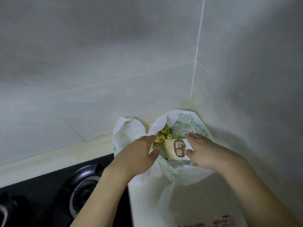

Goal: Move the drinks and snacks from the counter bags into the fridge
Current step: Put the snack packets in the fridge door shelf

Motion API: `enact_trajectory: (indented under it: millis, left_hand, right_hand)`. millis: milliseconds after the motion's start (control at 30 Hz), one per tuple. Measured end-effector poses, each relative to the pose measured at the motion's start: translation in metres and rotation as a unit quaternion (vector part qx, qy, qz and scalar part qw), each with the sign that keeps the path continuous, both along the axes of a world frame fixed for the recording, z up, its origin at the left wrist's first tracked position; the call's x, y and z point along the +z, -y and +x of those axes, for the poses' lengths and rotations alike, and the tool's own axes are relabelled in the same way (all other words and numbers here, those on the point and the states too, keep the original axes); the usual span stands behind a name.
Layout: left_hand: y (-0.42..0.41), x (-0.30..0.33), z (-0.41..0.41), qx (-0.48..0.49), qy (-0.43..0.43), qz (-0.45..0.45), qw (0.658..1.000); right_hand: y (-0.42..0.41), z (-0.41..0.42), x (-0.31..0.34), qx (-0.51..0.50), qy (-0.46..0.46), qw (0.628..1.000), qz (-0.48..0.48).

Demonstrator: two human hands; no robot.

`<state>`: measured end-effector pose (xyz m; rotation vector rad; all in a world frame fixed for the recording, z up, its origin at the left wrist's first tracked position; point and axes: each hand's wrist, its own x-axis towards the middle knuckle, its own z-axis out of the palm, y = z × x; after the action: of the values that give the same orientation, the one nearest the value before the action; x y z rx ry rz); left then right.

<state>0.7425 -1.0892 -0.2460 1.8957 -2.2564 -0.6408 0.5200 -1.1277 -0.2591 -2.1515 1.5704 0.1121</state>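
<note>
Down in the open bag [165, 122] on the bench, the right hand [203, 151] pinches a cream snack packet [177, 149] by its edge; the left hand [139, 153], fingers loose, spreads the rim. It looks light and squashy, best gripped across its flat sides.

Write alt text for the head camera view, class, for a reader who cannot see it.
Two bare hands reach into an open white plastic bag in a tiled counter corner: the right hand grips a cream snack packet, the left hand hovers open beside gold-wrapped snacks. A black gas hob sits lower left.
</note>
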Motion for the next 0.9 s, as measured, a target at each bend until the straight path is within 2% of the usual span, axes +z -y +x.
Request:
enact_trajectory:
  millis: [133, 300, 533, 767, 900]
  left_hand:
    - [0.048, -0.036, 0.005, 0.006, 0.003, 0.039, 0.999]
    - [0.093, -0.079, 0.008, 0.036, -0.026, 0.076, 0.996]
    - [0.133, -0.118, 0.008, 0.04, -0.031, 0.092, 0.994]
    - [0.149, -0.142, 0.0, 0.028, 0.007, 0.103, 0.994]
    - [0.168, -0.143, -0.01, 0.023, 0.033, 0.048, 0.998]
  right_hand:
    - [0.045, 0.008, -0.043, -0.008, 0.026, 1.0, 0.009]
    - [0.091, 0.018, -0.101, -0.001, 0.017, 1.0, 0.0]
    - [0.126, 0.027, -0.157, 0.006, -0.045, 0.998, 0.052]
    - [0.127, 0.029, -0.18, -0.029, -0.022, 0.999, 0.002]
    - [0.124, 0.016, -0.175, -0.056, -0.017, 0.998, -0.001]
